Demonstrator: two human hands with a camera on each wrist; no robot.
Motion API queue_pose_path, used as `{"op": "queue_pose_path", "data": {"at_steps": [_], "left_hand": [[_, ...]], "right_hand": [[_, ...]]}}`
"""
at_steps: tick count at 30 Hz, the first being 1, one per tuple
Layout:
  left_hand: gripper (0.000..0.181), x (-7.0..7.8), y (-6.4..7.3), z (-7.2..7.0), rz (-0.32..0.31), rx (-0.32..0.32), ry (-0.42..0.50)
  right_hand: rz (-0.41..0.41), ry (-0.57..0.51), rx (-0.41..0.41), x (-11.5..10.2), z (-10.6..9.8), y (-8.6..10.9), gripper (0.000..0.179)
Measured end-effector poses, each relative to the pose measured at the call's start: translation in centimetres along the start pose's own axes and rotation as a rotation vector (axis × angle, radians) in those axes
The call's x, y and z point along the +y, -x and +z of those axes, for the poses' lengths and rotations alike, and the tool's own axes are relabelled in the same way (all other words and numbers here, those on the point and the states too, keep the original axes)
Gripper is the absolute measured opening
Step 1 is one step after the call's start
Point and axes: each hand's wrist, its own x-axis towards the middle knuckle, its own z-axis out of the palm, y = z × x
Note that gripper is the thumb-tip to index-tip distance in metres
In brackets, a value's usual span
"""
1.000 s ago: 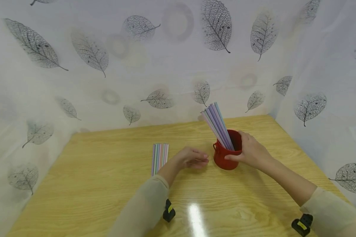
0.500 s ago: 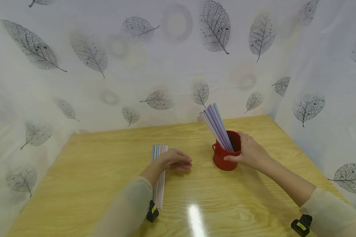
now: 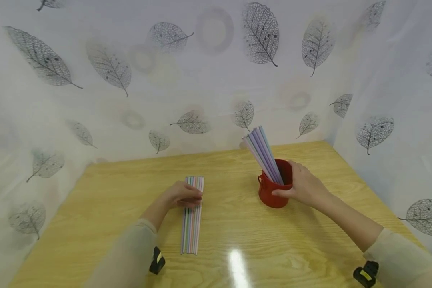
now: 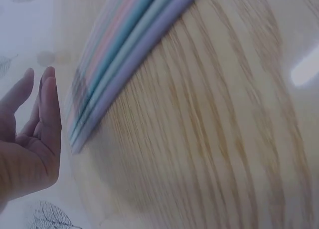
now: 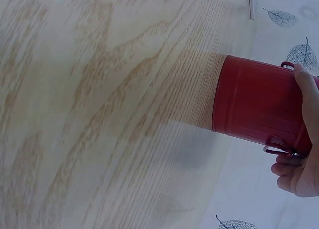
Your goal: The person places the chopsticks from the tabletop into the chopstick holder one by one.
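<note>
A row of pastel drinking straws (image 3: 190,232) lies side by side left of the table's middle. Over its upper part hovers my left hand (image 3: 183,194); in the left wrist view that hand (image 4: 37,139) has loosely extended fingers and holds nothing, with the straws (image 4: 130,44) beyond it. To the right, my right hand (image 3: 305,186) grips a small red bucket (image 3: 271,196) at its rim, thumb in front and fingers behind. More straws (image 3: 263,154) stand in the bucket, leaning left. The right wrist view shows the bucket's side (image 5: 259,99), with small looped handles.
The wood-grain table (image 3: 237,224) carries a bright light reflection near its front. White cloth walls (image 3: 209,80) printed with leaves close off its back and sides. A small black device (image 3: 157,261) sits at the left sleeve, and another black device (image 3: 366,274) at the right.
My left hand has moved left, away from beside the bucket to over the row of straws, baring their lower ends. My right hand and the bucket have stayed in place.
</note>
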Motion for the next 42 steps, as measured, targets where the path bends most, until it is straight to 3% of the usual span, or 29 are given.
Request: {"op": "queue_pose_path", "data": {"at_steps": [5,11,17,22,26,37,42], "left_hand": [[0.020,-0.9,0.5,-1.4,-0.016,0.102,-0.025],[0.028,-1.7,0.7,-2.4,0.038,0.222,-0.116],[0.026,-2.3,0.5,-2.3,0.022,0.291,-0.206],[0.026,-2.0,0.1,-1.7,0.020,0.338,-0.336],[0.028,-1.9,-0.4,-1.4,0.005,0.342,-0.345],[0.029,-1.9,-1.2,-1.4,-0.070,0.321,-0.234],[0.022,-2.4,-1.2,-2.5,-0.072,0.233,-0.156]], "right_hand": [[-0.005,-0.020,-0.003,0.0,0.2,0.1,0.112],[-0.008,-0.011,0.011,0.1,0.1,0.1,0.112],[-0.015,-0.006,0.008,0.2,0.2,0.0,0.114],[-0.015,-0.007,0.009,0.1,0.1,0.0,0.115],[-0.017,-0.003,0.006,0.1,0.0,0.0,0.115],[-0.011,0.002,0.015,0.3,0.0,0.0,0.113],[-0.005,0.007,0.006,0.1,0.0,-0.2,0.115]]}}
